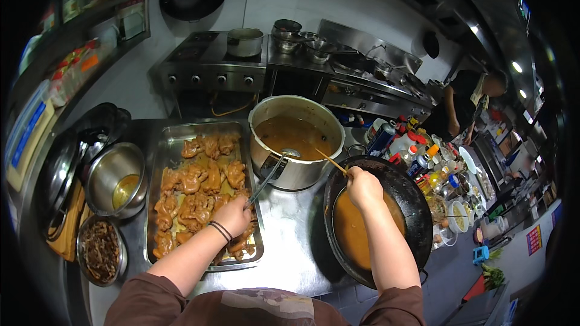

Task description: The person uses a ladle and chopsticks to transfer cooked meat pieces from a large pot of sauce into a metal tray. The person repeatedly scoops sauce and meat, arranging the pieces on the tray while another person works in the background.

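Observation:
My left hand (233, 217), above the lower right part of the steel tray (152, 235), is closed around the handle of a metal ladle (268, 180). The ladle's bowl is at the broth in a large metal pot (297, 179). My right hand (364, 186), over the rim of a black wok (421, 217) of brown broth (351, 231), grips wooden chopsticks (331, 160). Their tips reach over the pot's broth (290, 131); whether they dip in cannot be told. Browned, glazed meat pieces (192, 176), which look like trotters, lie in rows in the tray.
Left of the tray are a steel bowl (99, 190) with yellowish liquid and a bowl of brown dried bits (100, 249). Bottles and jars (421, 158) crowd beyond the wok. A stove (217, 70) stands behind. A person (457, 99) works at the far right.

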Motion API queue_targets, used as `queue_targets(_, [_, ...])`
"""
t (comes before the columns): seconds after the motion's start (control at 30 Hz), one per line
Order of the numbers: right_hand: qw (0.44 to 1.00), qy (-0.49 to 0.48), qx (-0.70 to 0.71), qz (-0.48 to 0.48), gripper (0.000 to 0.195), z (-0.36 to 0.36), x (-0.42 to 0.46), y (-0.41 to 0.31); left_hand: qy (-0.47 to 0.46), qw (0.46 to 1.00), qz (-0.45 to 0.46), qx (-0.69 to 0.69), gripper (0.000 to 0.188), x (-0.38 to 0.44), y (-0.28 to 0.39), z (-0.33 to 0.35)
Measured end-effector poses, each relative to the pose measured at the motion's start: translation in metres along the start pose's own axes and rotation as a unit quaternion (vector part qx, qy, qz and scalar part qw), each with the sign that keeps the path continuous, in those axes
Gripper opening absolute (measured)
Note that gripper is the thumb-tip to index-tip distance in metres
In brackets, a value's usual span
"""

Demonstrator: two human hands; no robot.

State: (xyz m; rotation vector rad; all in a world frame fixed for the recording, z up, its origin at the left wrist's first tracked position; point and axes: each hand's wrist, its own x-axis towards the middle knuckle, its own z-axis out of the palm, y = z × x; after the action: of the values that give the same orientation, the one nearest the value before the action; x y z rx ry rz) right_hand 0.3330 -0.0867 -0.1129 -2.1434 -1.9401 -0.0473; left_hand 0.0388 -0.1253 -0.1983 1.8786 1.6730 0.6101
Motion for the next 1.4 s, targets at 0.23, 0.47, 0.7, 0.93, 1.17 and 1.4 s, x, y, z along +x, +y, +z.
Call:
queue_targets(0.23, [1.000,-0.003,-0.006,-0.022,0.018,-0.011,-0.002,-0.007,0.004,0.997,0.012,-0.079,0.021,0.002,-0.012,0.005])
queue_targets(0.47, [0.998,0.025,0.030,-0.042,0.019,-0.003,-0.010,-0.011,0.057,0.993,0.025,-0.101,0.020,-0.004,-0.005,0.000])
queue_targets(0.7, [0.997,0.020,0.054,-0.048,0.018,0.010,-0.023,-0.008,0.056,0.991,0.048,0.115,0.026,-0.013,0.004,-0.008])
queue_targets(0.93, [0.999,-0.045,0.011,-0.021,0.019,0.013,-0.020,-0.012,0.005,0.991,0.040,0.131,0.022,-0.010,0.010,-0.009])
queue_targets(1.17, [0.998,-0.029,0.031,-0.036,0.020,0.011,-0.008,-0.004,-0.044,0.995,-0.002,0.085,0.018,0.010,0.013,-0.003])
queue_targets(1.4, [0.994,0.017,0.103,-0.034,0.019,-0.004,-0.001,0.020,-0.015,0.997,0.050,0.061,0.019,0.055,0.036,-0.044])
